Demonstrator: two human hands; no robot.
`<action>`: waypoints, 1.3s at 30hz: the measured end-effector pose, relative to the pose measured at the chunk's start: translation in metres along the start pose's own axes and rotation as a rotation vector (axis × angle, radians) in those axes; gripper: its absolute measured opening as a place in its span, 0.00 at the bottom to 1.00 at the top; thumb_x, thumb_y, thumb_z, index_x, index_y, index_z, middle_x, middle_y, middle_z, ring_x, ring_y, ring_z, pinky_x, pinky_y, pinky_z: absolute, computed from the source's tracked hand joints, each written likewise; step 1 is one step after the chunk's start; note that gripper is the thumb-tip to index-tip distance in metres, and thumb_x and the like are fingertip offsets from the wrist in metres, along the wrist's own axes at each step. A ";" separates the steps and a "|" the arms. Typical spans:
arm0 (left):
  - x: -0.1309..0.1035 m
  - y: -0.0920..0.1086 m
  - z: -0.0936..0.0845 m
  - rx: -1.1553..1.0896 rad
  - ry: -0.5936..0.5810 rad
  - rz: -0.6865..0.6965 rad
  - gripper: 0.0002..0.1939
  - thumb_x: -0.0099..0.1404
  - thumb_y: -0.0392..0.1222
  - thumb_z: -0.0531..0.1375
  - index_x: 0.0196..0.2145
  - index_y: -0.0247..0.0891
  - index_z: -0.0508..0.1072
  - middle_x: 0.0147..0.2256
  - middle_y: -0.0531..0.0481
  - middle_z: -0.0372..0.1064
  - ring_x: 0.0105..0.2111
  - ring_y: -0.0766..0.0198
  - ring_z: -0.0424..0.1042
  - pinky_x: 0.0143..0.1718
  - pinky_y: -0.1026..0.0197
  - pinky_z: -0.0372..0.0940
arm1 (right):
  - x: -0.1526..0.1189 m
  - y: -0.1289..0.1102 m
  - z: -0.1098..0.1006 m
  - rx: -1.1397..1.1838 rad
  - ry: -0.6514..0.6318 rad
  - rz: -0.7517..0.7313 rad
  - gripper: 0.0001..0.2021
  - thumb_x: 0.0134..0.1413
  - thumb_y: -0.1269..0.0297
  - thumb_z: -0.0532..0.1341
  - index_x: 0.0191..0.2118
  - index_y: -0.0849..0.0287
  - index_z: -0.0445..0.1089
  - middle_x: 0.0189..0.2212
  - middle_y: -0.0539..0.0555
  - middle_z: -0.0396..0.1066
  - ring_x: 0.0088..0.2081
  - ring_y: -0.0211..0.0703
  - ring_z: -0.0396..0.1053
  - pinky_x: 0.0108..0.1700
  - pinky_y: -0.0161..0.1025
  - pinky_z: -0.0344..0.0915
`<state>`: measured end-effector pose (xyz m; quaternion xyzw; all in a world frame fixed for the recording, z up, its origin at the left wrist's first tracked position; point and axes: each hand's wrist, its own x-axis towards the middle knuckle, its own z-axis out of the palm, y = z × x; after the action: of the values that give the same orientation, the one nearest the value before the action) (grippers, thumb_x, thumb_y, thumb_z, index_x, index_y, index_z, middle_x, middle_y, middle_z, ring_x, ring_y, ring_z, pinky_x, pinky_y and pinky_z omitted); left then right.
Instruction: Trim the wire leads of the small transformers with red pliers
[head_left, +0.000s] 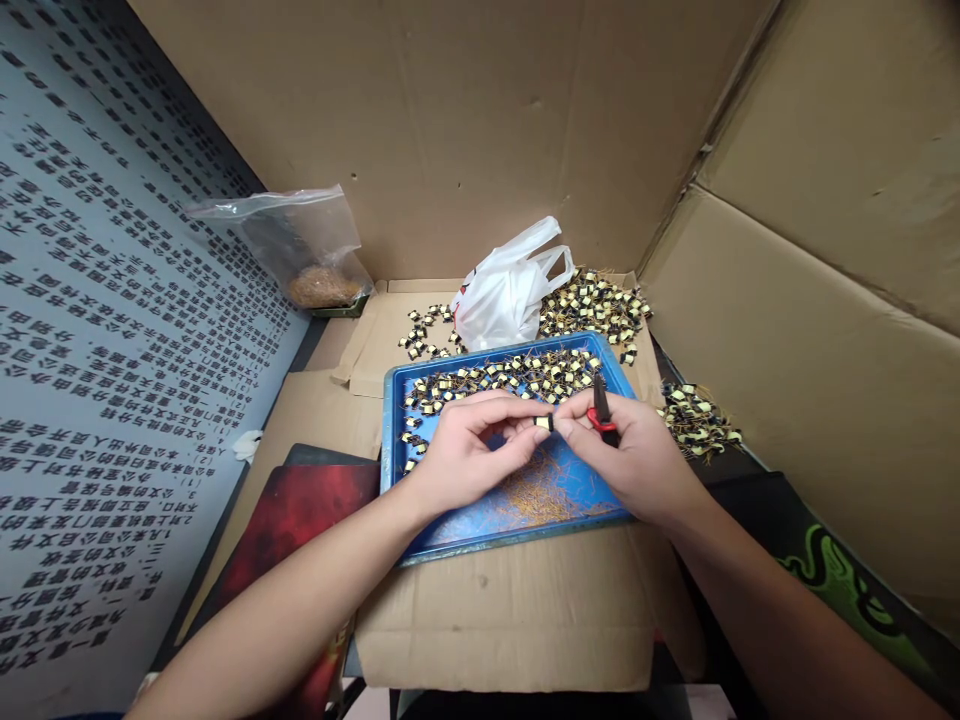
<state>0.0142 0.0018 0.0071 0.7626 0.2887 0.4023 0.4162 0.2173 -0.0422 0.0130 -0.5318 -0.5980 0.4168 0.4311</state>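
Observation:
My left hand (469,450) pinches a small coil (543,423) with yellow tape round its middle and black ends, above the blue tray (388,430). My right hand (641,450) is closed around small scissors (603,412) with red handles, their dark blades pointing up and away. Its thumb and forefinger meet at the coil's right end; whether they grip a wire there is too small to tell. Many similar coils (517,372) with copper-coloured leads lie along the tray's far side. Cut wire bits (541,497) are scattered over its near part.
Behind the tray stand a white plastic bag (502,295) and a heap of coils (596,305); another pile (697,420) lies right. A clear bag of wire scraps (322,285) sits back left. Cardboard walls (525,130) rise behind and right. A red mat (300,515) lies left.

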 end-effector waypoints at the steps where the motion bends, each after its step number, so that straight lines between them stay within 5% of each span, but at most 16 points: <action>1: 0.000 0.000 0.000 -0.003 -0.004 -0.003 0.11 0.68 0.41 0.68 0.47 0.36 0.84 0.36 0.44 0.80 0.32 0.64 0.74 0.35 0.61 0.69 | 0.000 0.000 0.000 0.000 -0.004 0.003 0.08 0.60 0.61 0.62 0.30 0.57 0.70 0.23 0.46 0.58 0.24 0.37 0.55 0.26 0.36 0.55; 39: 0.000 -0.003 0.001 -0.088 -0.075 -0.048 0.11 0.69 0.41 0.67 0.47 0.37 0.84 0.36 0.45 0.79 0.32 0.65 0.72 0.35 0.62 0.68 | 0.004 0.001 -0.005 0.140 -0.096 0.145 0.11 0.54 0.57 0.67 0.29 0.57 0.69 0.17 0.42 0.57 0.20 0.34 0.52 0.24 0.37 0.50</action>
<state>0.0151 0.0027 0.0039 0.7509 0.2730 0.3759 0.4693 0.2223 -0.0378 0.0135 -0.5217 -0.5473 0.5127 0.4067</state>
